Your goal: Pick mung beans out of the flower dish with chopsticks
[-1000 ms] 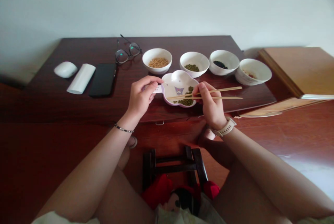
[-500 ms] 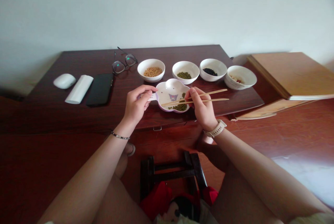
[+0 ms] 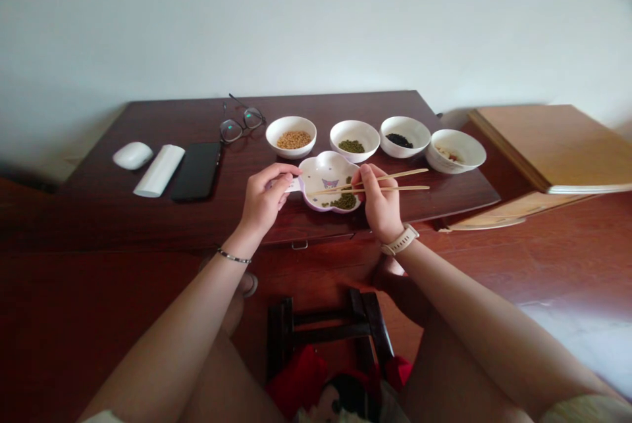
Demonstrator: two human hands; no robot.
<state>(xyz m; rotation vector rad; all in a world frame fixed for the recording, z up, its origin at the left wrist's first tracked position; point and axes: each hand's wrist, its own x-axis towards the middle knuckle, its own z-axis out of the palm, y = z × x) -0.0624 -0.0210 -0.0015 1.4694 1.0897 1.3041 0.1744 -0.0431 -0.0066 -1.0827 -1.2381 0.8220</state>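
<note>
Dish: flower-shaped dish [image 3: 318, 170] resting on the desk [image 3: 148, 225], mung beans [image 3: 344, 201] held inside.
Left hand [image 3: 261, 202]: dish's side tab gripped by the fingers [image 3: 274, 176].
Right hand [image 3: 382, 206]: wooden chopsticks [image 3: 395, 177] gripped by the fingers [image 3: 369, 176], tips extended across the dish.
Behind: four white bowls [image 3: 354, 137] arranged in a row.
Farther left: eyeglasses [image 3: 241, 125], smartphone [image 3: 196, 172].

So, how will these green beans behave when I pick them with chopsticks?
The green beans look small and round, so they will probably roll and slip from the chopsticks. The dish looks shallow, so pushed beans could perhaps escape over its rim.
</note>
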